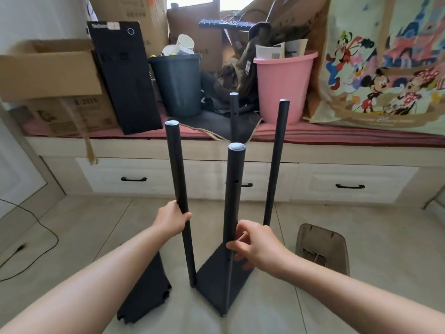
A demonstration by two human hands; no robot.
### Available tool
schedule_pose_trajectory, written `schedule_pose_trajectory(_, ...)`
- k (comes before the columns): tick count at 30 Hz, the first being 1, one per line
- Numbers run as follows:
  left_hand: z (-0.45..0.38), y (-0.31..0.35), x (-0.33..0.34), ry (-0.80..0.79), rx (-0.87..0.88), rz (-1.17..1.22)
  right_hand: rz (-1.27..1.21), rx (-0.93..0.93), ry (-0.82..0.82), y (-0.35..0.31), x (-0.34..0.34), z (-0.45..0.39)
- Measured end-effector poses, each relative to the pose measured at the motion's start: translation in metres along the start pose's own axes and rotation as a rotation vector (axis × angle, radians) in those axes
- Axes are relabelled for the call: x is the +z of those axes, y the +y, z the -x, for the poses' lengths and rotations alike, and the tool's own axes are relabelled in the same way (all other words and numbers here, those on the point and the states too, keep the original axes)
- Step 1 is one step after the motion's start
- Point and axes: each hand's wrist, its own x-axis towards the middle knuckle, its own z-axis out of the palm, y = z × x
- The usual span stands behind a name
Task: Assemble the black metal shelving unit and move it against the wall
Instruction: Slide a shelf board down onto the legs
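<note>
Head view, my left hand: my left hand (172, 219) is wrapped round the near-left pole (181, 201), fingers curled on its right side, gripping it about halfway up; nothing else is in that hand.
Head view, my right hand: my right hand (252, 242) pinches the near-right pole (233, 201) low down, thumb and fingertips closed narrowly on the tube; the other fingers are loosely bent behind it.
Shelving unit: four black poles stand roughly upright from a black shelf panel (214, 276) lying on the tiled floor (313, 297); the far-right pole (274, 165) rises behind my right hand; the far pole (234, 116) stands at the back; each pole has a pale capped top; small holes show along the near-right pole.
Loose panel: a second black panel (147, 292) lies on the floor just left of the unit, partly under my left forearm.
Surroundings: ahead is a low bench with drawers (134, 174); on it sit a dark bin (178, 83), a pink bucket (284, 88), cardboard boxes (48, 68) and a cartoon-print bag (385, 63); a brown plastic piece (322, 247) lies on the floor to my right; a black cable (36, 220) trails on the left.
</note>
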Motion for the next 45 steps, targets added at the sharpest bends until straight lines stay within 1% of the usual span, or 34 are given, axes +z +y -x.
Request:
schedule_pose_trajectory(3, -0.004, 0.009, 0.002, -0.033, 0.004, 0.040, -0.051, 0.004, 0.002, -0.001, 0.007, -0.002)
schedule_pose_trajectory(7, -0.005, 0.012, 0.006, -0.075, -0.021, 0.271, -0.168, 0.010, 0.001, -0.003, 0.015, -0.007)
schedule_pose_trajectory(10, 0.001, 0.005, 0.001, -0.126, -0.042, 0.337, -0.117, 0.003, -0.038, 0.002, 0.003, -0.013)
schedule_pose_trajectory(12, 0.007, -0.002, -0.004, -0.188, -0.008, 0.272, -0.122, 0.040, 0.022, 0.011, -0.013, -0.019)
schedule_pose_trajectory(14, 0.015, -0.007, -0.007, -0.308, 0.073, 0.141, -0.207, 0.124, 0.145, 0.023, -0.032, -0.028)
schedule_pose_trajectory(15, 0.020, -0.008, -0.006, -0.364, 0.103, 0.125, -0.254, 0.166, 0.198, 0.029, -0.042, -0.031)
schedule_pose_trajectory(17, 0.029, -0.007, -0.001, -0.427, 0.142, 0.176, -0.315, 0.232, 0.280, 0.041, -0.059, -0.039)
schedule_pose_trajectory(18, 0.033, -0.005, 0.002, -0.431, 0.166, 0.209, -0.325, 0.252, 0.311, 0.046, -0.066, -0.042)
schedule_pose_trajectory(21, 0.041, 0.002, 0.012, -0.331, 0.225, 0.297, -0.270, 0.270, 0.363, 0.055, -0.082, -0.051)
schedule_pose_trajectory(24, 0.049, 0.010, 0.020, -0.226, 0.303, 0.442, -0.159, 0.277, 0.416, 0.057, -0.100, -0.065)
schedule_pose_trajectory(27, 0.050, 0.018, 0.023, -0.099, 0.369, 0.580, -0.086, 0.248, 0.435, 0.054, -0.117, -0.086)
schedule_pose_trajectory(29, 0.049, 0.023, 0.025, -0.048, 0.399, 0.641, -0.084, 0.226, 0.455, 0.055, -0.126, -0.100)
schedule_pose_trajectory(35, 0.045, 0.016, 0.032, -0.037, 0.502, 0.597, -0.135, 0.145, 0.524, 0.059, -0.122, -0.126)
schedule_pose_trajectory(37, 0.041, 0.014, 0.033, -0.008, 0.503, 0.573, -0.168, 0.146, 0.553, 0.061, -0.120, -0.127)
schedule_pose_trajectory(40, 0.035, 0.011, 0.033, 0.064, 0.470, 0.584, -0.208, 0.133, 0.549, 0.065, -0.117, -0.119)
schedule_pose_trajectory(42, 0.032, 0.010, 0.030, 0.100, 0.449, 0.598, -0.159, 0.067, 0.525, 0.068, -0.113, -0.110)
schedule_pose_trajectory(45, 0.028, 0.011, 0.020, 0.115, 0.419, 0.546, -0.035, -0.042, 0.484, 0.067, -0.107, -0.091)
